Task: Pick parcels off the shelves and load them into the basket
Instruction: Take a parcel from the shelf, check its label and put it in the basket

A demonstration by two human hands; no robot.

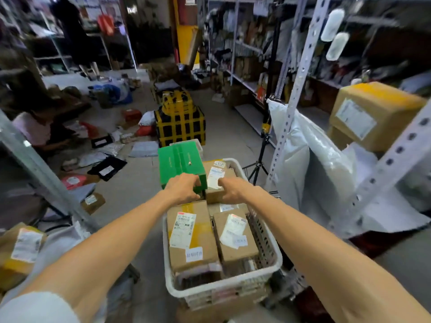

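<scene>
Fingers (195, 181) of the left hand (183, 188) curled over the near end of the green box (179, 163). The box lay at the far left of the basket (224, 286), its long axis pointing away from the person. The right hand (231, 191) rested on a brown box (229, 174) just beside it. Its fingers were bent out of sight, so their hold could not be told.

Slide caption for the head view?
Left hand grips a green box, right hand touches a brown parcel, at a loaded white basket.
</scene>
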